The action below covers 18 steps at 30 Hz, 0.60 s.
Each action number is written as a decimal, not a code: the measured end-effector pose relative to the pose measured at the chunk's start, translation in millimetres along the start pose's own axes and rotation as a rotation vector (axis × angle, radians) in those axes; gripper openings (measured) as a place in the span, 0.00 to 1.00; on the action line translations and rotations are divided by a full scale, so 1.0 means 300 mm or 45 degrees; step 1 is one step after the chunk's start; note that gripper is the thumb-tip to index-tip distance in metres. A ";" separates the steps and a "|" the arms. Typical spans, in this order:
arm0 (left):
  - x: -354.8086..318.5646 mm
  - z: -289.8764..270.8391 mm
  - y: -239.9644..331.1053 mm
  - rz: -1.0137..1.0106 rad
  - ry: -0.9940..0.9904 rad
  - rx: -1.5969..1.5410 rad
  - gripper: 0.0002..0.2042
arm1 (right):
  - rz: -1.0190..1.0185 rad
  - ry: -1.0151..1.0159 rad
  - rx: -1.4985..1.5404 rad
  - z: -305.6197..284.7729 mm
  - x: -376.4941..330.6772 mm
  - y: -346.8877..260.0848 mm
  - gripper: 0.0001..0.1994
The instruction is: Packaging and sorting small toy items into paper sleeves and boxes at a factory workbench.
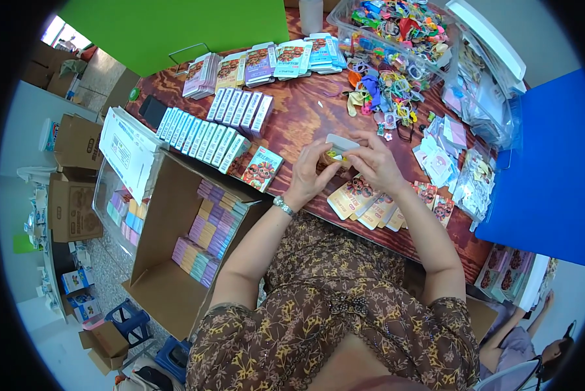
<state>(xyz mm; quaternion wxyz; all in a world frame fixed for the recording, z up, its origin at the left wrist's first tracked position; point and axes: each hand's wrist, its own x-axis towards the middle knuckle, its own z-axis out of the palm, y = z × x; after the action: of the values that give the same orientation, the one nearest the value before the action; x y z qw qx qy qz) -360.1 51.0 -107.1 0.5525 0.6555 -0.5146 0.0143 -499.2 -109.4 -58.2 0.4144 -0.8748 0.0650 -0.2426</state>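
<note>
In the head view, both forearms rise from the lower edge and converge over the wooden table (302, 107), elbows bent. The left hand (309, 171) and right hand (377, 161) meet at a small open box (342, 141) held just above the tabletop near its front edge; the fingers of both grasp its sides, thumbs turned inward.

Left of them lie a picture-fronted box (262, 168) and rows of upright boxes (204, 139); beyond the right hand spreads a heap of colourful trinkets (385, 94). The right forearm crosses above fanned flat cartons (350, 199), covering some. A large cardboard carton (165, 228) stands beside the left forearm.

Fingers partly hide the yellowish contents (336, 155), too small to identify. Another person (517, 348) is cut off at lower right.
</note>
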 end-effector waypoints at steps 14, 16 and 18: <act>0.001 -0.029 0.016 -0.135 -0.023 -0.127 0.20 | -0.314 -0.033 -0.308 -0.015 0.061 -0.064 0.07; -0.006 -0.029 0.009 -0.135 -0.004 -0.110 0.20 | -0.125 -0.144 -0.109 -0.027 0.067 -0.070 0.08; -0.006 -0.030 0.006 -0.134 -0.012 -0.103 0.20 | 0.064 -0.164 -0.047 -0.027 0.087 -0.098 0.08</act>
<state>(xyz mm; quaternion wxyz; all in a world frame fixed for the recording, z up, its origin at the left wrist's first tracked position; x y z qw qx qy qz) -357.2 59.1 -103.3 0.5761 0.6589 -0.4822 -0.0389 -482.8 -104.2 -21.7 0.4075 -0.8942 0.0646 -0.1739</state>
